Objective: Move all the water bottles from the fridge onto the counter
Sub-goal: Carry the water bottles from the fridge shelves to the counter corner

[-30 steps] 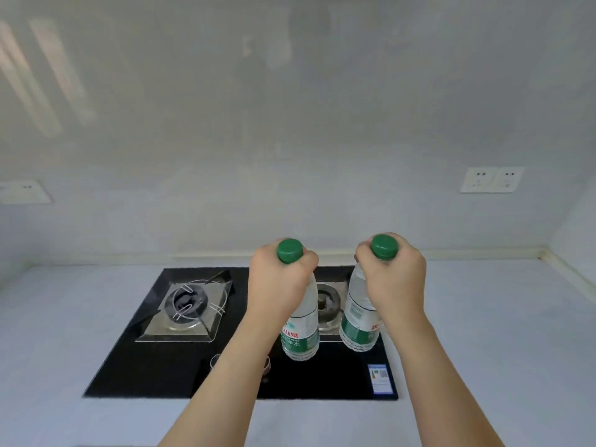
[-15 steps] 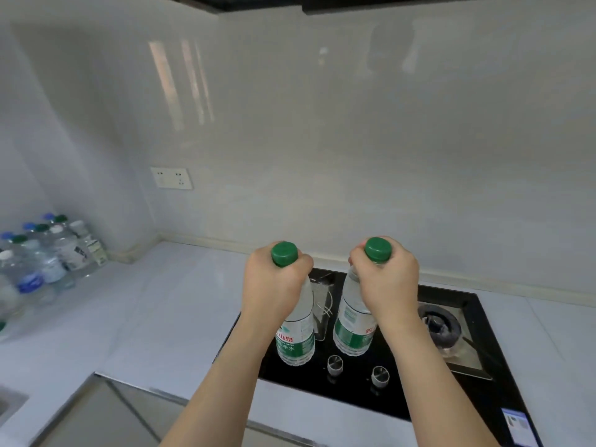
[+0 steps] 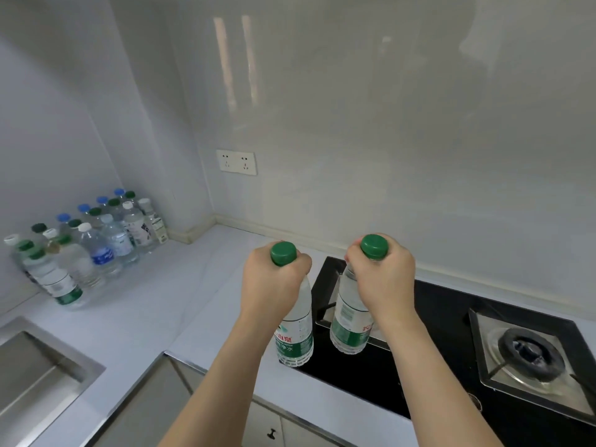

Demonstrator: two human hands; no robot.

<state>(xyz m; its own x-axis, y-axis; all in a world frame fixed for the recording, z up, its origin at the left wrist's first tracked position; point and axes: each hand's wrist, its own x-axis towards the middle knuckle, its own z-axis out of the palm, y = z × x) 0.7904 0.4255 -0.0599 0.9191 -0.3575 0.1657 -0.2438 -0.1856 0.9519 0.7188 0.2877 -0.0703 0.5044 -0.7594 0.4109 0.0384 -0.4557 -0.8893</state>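
In the head view, your left hand (image 3: 274, 287) is in the centre of the frame, with its fingers curled tight around the neck of the left bottle (image 3: 295, 333), just under the green cap. Your right hand (image 3: 383, 279) is just to the right of it and grips the neck of the right bottle (image 3: 350, 321) in the same way. Both bottles hang upright, near each other but apart, and both have a green label on the lower part. They are in front of the black stove (image 3: 451, 343), at its left edge; I cannot tell if their bottoms touch anything. The pale desk (image 3: 154, 304) spreads to the left of the stove. At the left of the frame, in the corner by the wall, a group of bottles (image 3: 87, 246) with blue, green and white caps stands on the desk. A steel sink (image 3: 35, 375) shows at the lower left, and a double socket (image 3: 237, 162) is on the wall above the desk.
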